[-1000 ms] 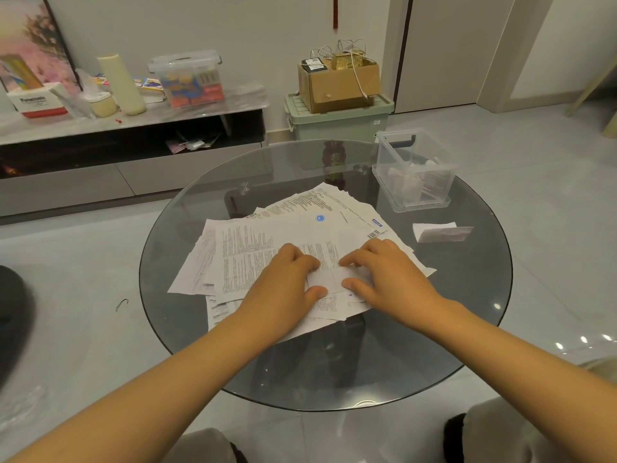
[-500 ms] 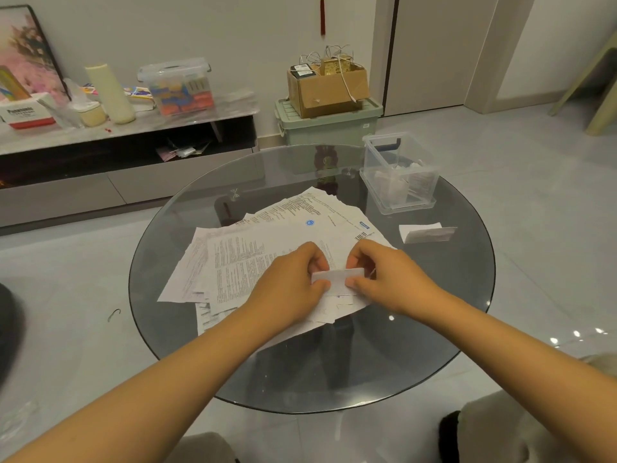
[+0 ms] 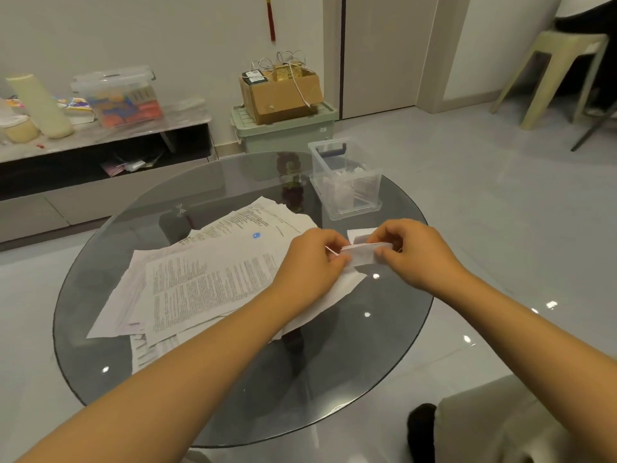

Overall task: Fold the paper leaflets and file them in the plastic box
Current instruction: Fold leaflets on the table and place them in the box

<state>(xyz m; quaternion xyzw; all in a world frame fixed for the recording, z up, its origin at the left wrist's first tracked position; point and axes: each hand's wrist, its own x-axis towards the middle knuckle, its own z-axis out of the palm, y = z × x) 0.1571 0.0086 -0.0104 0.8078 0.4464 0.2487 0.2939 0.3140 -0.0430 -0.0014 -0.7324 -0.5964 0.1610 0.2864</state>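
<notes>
The folded leaflet [image 3: 364,253] sits right between your hands, lifted just off the table, over the right edge of the loose pile [image 3: 207,275]. The box [image 3: 345,180] is further back on the round glass table [image 3: 233,389], some folded papers already in it, and another folded slip [image 3: 359,233] peeks out just behind the leaflet. Grey tile floor, low shelf along the wall, a stool [image 3: 554,75] off to the right. Your left hand [image 3: 314,262] pinches the leaflet's left end, your right hand [image 3: 412,250] its right end, fingers curled tight on both.
</notes>
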